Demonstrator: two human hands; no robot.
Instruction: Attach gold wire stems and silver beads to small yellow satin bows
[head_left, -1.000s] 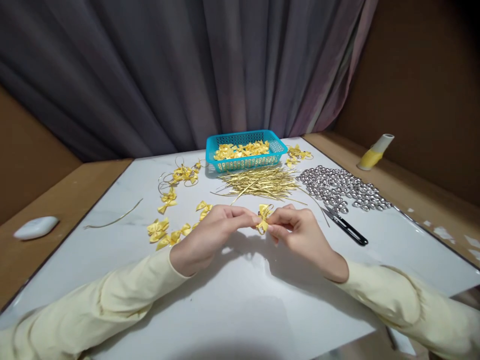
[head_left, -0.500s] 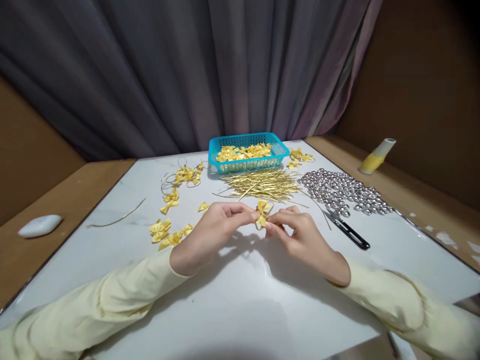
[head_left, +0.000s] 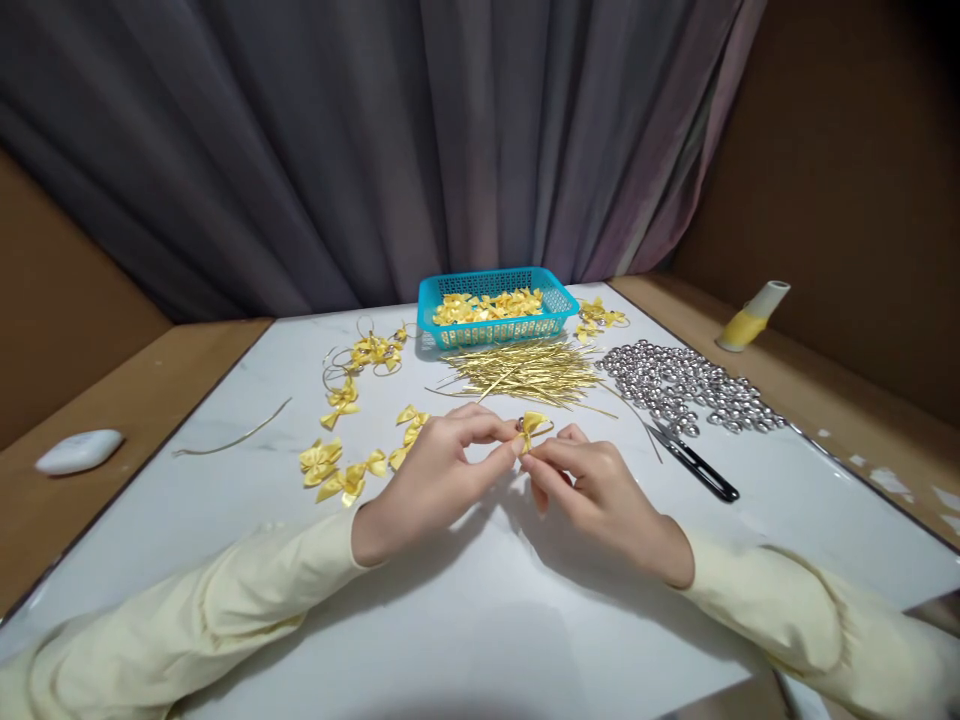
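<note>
Between my hands, just above the middle of the white table, is a yellow ribbon bow (head_left: pixel 533 424) with a thin gold cord looped at its right. My left hand (head_left: pixel 442 465) pinches its left side between thumb and forefinger, beside a small silvery bead. The fingertips of my right hand (head_left: pixel 592 485) are closed on the bow's lower edge and cord. Gold cords (head_left: pixel 525 373) lie in a pile beyond my hands. Several loose yellow bows (head_left: pixel 320 462) rest left of my left hand. Fingers hide part of the bow.
A blue basket (head_left: pixel 495 337) of yellow bows stands at the back. Silver beads (head_left: pixel 675 380) and black-handled snips (head_left: pixel 697 464) lie to the right. Corded bows (head_left: pixel 375 350) and a single cord (head_left: pixel 238 438) are at left. A yellow-wrapped cone (head_left: pixel 752 317) stands at far right.
The bow has tipped and turned between my fingers, with its cord loop now pointing right. My left hand has shifted slightly right and down, uncovering more loose bows behind it.
</note>
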